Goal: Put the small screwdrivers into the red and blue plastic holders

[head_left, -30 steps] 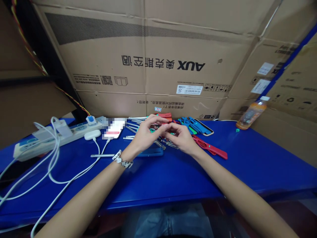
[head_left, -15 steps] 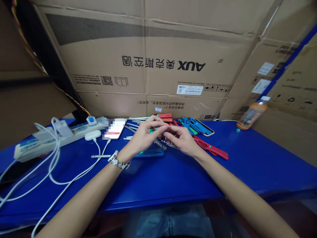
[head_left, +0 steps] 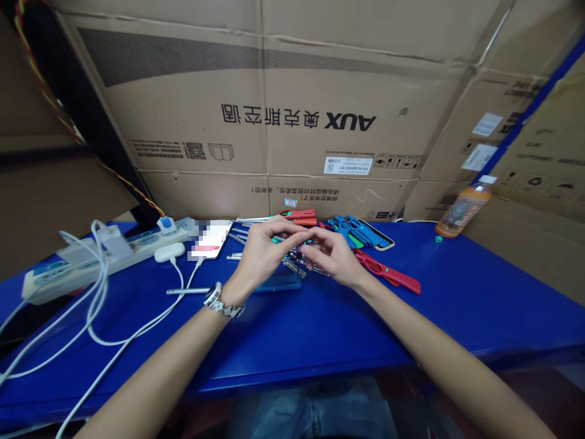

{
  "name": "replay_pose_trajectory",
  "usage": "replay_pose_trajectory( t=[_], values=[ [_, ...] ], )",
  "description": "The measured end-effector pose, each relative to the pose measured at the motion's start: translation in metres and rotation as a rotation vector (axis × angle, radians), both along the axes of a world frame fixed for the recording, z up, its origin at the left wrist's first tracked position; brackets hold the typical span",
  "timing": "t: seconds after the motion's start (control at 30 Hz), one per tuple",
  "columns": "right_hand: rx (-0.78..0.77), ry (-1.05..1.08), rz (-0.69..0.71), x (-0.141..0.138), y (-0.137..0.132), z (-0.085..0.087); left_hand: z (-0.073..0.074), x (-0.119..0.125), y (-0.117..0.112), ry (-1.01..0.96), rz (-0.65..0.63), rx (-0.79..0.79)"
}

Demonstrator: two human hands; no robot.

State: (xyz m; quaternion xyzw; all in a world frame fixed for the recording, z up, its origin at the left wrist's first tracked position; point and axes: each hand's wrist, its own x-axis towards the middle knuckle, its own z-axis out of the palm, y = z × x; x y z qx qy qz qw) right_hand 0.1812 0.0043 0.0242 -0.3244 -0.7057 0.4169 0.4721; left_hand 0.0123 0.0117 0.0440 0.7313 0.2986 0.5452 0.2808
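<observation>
My left hand [head_left: 265,249] and my right hand [head_left: 337,256] meet at the fingertips above the table. Both are closed in a pinch; whatever small thing they may hold is hidden by the fingers. Below them lies a blue-handled tool [head_left: 281,283] and a short clear piece [head_left: 295,269]. Behind my left hand are several thin metal rods [head_left: 242,235] and a red handle [head_left: 299,214]. Beyond my right hand lie blue, scissor-like tools [head_left: 359,230], and a red tool [head_left: 395,278] rests to its right.
On the left, a white power strip [head_left: 141,247] with white cables [head_left: 103,299] spreads over the blue table [head_left: 338,341]. A phone [head_left: 214,238] lies nearby. An orange drink bottle [head_left: 464,210] stands tilted at the back right, before a cardboard wall [head_left: 292,79].
The view has shifted slightly. My fingers have moved a little against each other, with my left hand a bit further left; the things on the table lie as before.
</observation>
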Motion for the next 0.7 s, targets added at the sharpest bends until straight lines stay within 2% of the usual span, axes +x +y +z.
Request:
replay_pose_trajectory(
  t=[0.1,0.23,0.43,0.57,0.7],
  values=[
    [-0.052,-0.026,0.032,0.006,-0.002,0.005,0.000,-0.007,0.002,0.020,-0.015,-0.039],
    [-0.008,-0.038,0.013,0.006,-0.001,0.006,0.001,-0.009,0.002,0.078,-0.067,-0.020],
    [0.038,-0.044,-0.074,-0.003,0.003,-0.001,-0.002,0.000,0.002,-0.039,0.020,-0.055],
    [0.094,-0.060,-0.132,-0.003,0.003,-0.002,-0.001,0.001,0.003,-0.025,-0.029,-0.010],
    [0.036,-0.033,0.020,0.001,0.000,0.005,0.001,-0.005,0.004,0.038,-0.045,0.039]
  ],
)
